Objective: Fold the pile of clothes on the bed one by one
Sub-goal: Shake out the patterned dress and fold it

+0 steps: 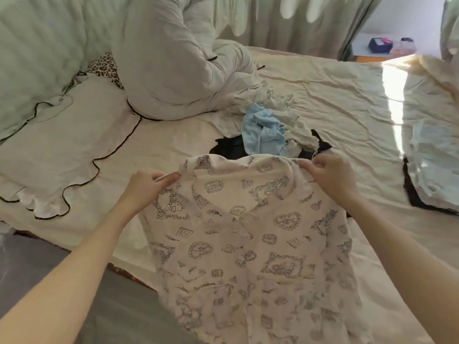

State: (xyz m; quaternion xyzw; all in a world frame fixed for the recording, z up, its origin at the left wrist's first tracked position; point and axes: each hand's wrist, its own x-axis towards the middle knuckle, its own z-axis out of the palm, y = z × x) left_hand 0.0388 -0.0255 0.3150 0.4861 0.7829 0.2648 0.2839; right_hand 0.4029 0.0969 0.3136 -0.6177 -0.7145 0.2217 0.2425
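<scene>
the person stands at the near edge of the bed (323, 83), both bare forearms reaching forward. the left hand (146, 186) pinches one top corner of a printed shirt (248, 244), fingers curled tight round a fold of cloth with the thumb on top. the right hand (330, 175) grips the opposite top corner, fingers curled over the bunched edge. both grips are narrow and closed on fabric.

the printed shirt is cream with grey line drawings. it is held up by its shoulders between the two hands, collar at the top, and hangs down toward the viewer in front of the bed edge. its lower part is blurred.

just beyond the shirt, on the cream sheet, lies the pile of clothes (270, 127): a light blue garment (263, 127) on top, pale white pieces around it, and dark cloth underneath. the pile is apart from both hands.

to the left lies a pillow (62, 145) with a dark-piped ruffled edge. behind it a rolled pale quilt (178, 65) rests against the headboard side. a folded pale green item (432, 150) lies at the right, in a band of sunlight. curtains (298, 26) hang at the far side.
</scene>
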